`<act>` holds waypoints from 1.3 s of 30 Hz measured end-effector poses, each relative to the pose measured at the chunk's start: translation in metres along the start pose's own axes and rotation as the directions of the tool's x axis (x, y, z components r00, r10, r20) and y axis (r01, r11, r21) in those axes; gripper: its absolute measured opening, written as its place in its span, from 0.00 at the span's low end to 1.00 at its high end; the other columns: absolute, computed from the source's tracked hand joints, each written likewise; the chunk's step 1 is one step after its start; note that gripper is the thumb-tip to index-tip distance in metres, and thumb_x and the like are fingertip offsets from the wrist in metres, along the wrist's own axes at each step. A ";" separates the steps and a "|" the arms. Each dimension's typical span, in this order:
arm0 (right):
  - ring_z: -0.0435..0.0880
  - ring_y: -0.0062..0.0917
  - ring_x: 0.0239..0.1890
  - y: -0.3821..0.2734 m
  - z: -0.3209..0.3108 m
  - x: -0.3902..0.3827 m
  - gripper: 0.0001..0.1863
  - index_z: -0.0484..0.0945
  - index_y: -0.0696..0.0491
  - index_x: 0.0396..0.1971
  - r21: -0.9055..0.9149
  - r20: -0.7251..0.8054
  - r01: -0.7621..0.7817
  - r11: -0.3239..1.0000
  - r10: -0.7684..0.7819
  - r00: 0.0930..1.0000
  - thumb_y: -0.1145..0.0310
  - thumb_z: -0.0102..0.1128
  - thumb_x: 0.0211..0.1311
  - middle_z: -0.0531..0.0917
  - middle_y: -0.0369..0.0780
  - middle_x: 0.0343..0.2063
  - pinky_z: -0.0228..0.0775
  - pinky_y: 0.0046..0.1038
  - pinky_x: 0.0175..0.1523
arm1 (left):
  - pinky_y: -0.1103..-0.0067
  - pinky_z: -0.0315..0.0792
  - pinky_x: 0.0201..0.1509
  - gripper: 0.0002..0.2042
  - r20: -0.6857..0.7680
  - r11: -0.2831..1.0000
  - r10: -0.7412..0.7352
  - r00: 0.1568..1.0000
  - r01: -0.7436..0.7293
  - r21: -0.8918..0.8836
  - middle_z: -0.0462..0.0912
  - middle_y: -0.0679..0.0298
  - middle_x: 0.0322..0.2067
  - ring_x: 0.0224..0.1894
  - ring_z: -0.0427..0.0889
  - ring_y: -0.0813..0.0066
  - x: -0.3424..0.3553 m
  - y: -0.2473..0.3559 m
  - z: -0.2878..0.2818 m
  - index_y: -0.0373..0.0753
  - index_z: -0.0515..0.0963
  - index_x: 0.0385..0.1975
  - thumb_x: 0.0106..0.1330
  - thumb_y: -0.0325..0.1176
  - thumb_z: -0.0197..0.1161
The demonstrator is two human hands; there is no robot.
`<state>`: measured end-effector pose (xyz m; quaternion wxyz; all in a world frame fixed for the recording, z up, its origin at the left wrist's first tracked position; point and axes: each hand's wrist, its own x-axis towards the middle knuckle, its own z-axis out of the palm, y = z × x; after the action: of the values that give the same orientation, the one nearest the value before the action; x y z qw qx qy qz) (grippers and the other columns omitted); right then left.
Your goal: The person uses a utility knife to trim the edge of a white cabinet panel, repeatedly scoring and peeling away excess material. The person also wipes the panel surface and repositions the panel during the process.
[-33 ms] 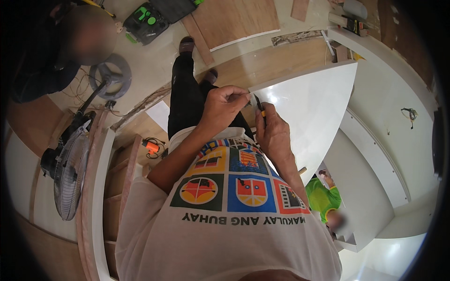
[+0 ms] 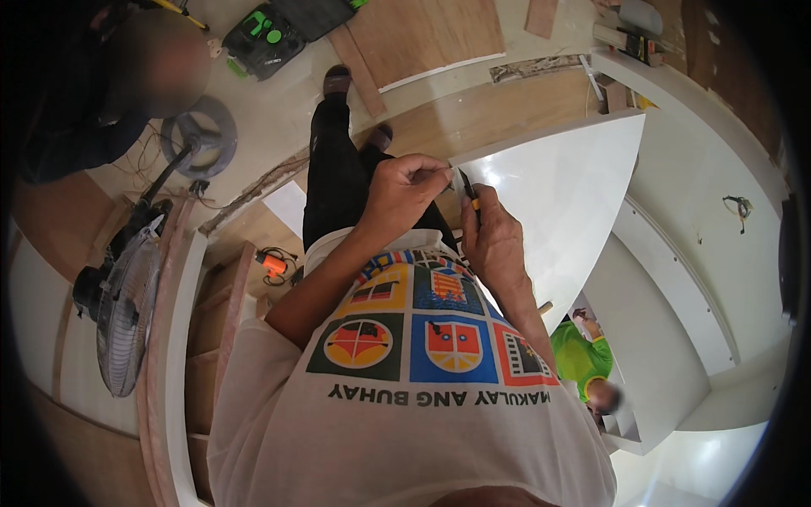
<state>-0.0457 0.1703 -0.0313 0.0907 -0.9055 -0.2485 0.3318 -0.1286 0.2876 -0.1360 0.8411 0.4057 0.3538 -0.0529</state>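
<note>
I see left hand [image 2: 404,193] fingertips pinching corner edge of glossy white laminate panel [image 2: 557,211]; right hand [image 2: 494,245] fingers closed round small dark yellow-handled blade [image 2: 470,191] at same corner. Trimming looks barely begun; long edges remaining.

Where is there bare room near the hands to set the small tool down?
The white panel is bare right of the right hand, out to its pointed far corner. The pale floor strip between the green tool case and the plywood sheet is narrow. Crowded: left, around the standing fan and its cables.
</note>
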 end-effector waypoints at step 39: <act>0.84 0.51 0.28 -0.010 0.015 0.015 0.06 0.67 0.56 0.35 -0.172 0.062 -0.036 0.984 0.047 0.997 0.70 0.53 0.71 0.82 0.52 0.26 0.75 0.48 0.31 | 0.84 0.75 0.33 0.06 -0.075 0.989 0.149 0.986 -0.150 0.004 0.86 0.64 0.25 0.27 0.81 0.85 0.006 -0.003 0.000 0.29 0.85 0.35 0.65 0.26 0.68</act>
<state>-0.0491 0.1863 -0.0479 -0.0024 -0.9035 -0.2600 0.3408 -0.1253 0.2867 -0.1412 0.8291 0.4323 0.3536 0.0257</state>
